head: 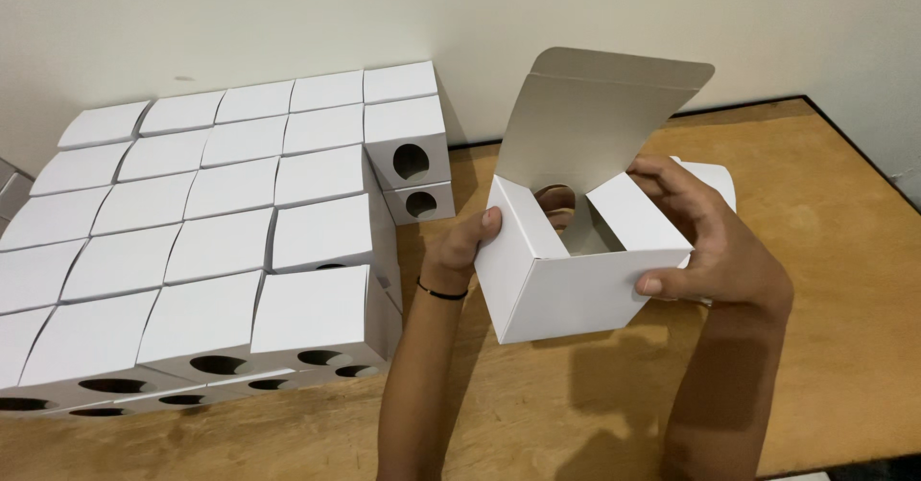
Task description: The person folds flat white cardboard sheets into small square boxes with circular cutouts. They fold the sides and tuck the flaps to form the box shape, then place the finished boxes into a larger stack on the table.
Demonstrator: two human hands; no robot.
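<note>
Between both hands, above the wooden table (825,212), a white cardboard box (566,294) is held with its lid open.

On the box's left wall the left hand (459,251) grasps it, thumb on the top edge and a thin black band (441,293) at the wrist. The right hand (715,236) grasps the opposite side, thumb pressed on the front face near the right corner and fingers curled over an inner flap (633,214) that is folded across the opening. Above the grip the lid flap (590,117) stands upright. Left of the left hand, stacked rows of closed white boxes (211,232) with round cut-outs sit on the table, near but apart from the held box.
</note>
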